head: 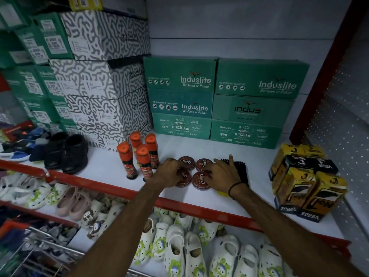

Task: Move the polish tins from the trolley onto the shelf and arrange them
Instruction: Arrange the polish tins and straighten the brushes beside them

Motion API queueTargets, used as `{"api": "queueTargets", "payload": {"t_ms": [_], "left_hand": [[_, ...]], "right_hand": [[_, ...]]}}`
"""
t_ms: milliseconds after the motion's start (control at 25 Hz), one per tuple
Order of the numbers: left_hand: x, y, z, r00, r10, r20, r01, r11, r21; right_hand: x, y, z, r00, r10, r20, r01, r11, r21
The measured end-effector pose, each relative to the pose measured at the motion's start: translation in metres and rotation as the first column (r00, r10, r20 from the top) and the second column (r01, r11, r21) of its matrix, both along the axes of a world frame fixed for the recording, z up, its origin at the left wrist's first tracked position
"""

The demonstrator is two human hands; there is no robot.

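Observation:
Several round dark-red polish tins lie flat in a tight square on the white shelf [199, 198]. The back-left tin [187, 161] and back-right tin [202, 163] show their Cherry lids. My left hand [169, 173] rests over the front-left tin [184, 179], fingers curled on its top. My right hand [224, 175] touches the front-right tin [198, 181] with its fingertips, the fingers spread. A corner of the wire trolley [40, 254] shows at the bottom left; whether it holds tins is hidden.
Orange-capped polish bottles [142, 156] stand just left of the tins. A black brush [239, 168] lies under my right hand. Yellow-black boxes [305, 182] sit at the right, green shoe boxes [217, 102] behind, black shoes [67, 150] to the left. White clogs [191, 252] fill the lower shelf.

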State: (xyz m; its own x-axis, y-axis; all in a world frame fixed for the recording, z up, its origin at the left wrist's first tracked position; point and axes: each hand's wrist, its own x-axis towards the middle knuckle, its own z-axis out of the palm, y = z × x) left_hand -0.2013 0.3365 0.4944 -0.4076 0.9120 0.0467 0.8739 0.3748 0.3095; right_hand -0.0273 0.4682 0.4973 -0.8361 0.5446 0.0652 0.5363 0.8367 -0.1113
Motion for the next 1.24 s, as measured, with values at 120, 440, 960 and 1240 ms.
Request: {"api": "queueTargets", "payload": {"t_ms": [120, 440, 960, 1240], "left_hand": [[0.002, 0.000, 0.001, 1.000, 0.005, -0.016, -0.004, 1.000, 0.031], [0.001, 0.002, 0.000, 0.999, 0.018, -0.031, -0.016, 0.999, 0.047], [0.004, 0.004, 0.003, 0.996, 0.008, -0.085, -0.008, 1.000, 0.006], [0.060, 0.017, 0.013, 0.968, -0.249, -0.026, 0.250, 0.954, 0.163]], "right_hand": [[-0.001, 0.002, -0.001, 1.000, -0.013, -0.009, 0.013, 1.000, 0.002], [0.000, 0.006, -0.004, 0.999, -0.007, -0.032, 0.007, 1.000, -0.012], [0.006, 0.004, 0.003, 0.994, -0.004, -0.111, -0.004, 0.997, -0.074], [0.062, 0.019, 0.028, 0.973, -0.093, -0.212, 0.065, 0.988, -0.139]]}}
